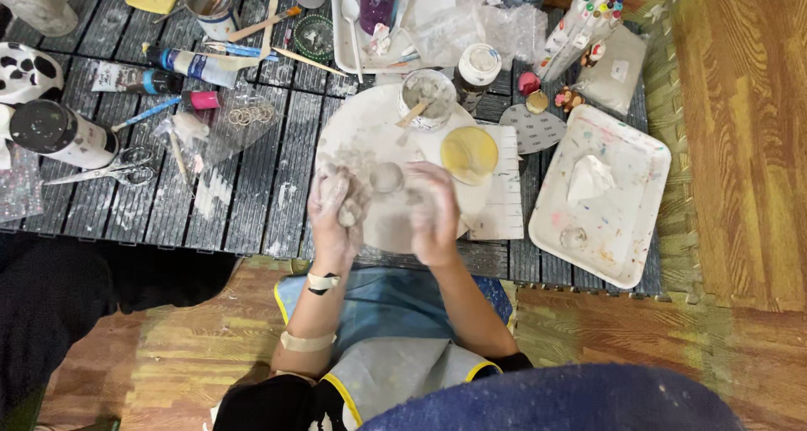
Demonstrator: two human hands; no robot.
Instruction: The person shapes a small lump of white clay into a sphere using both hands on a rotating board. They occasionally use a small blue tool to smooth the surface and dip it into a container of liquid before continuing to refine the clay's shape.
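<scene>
The fingers of the left hand (334, 206) curl tightly around a small grey lump of clay (346, 215), pressed into the palm. Beside it, a rounded ball of clay (387, 177) sits between the two hands, touching the left fingers on one side and the right hand (435, 206) on the other. The right fingers are bent over and cupped against the ball's side; whether they actually grip it or only press on it cannot be told, since the back of the hand hides the fingertips. Both hands are coated in pale clay dust, which blurs where skin ends and clay begins.

Under the hands lies a round white board (370, 137) smeared with clay, on the dark slatted table (261, 179). On the board's far side stand a cup (426, 100) with a stick in it and a yellow lid (469, 155). A paint-spotted white tray (626, 221) lies to the right, scissors (109, 169) to the left.
</scene>
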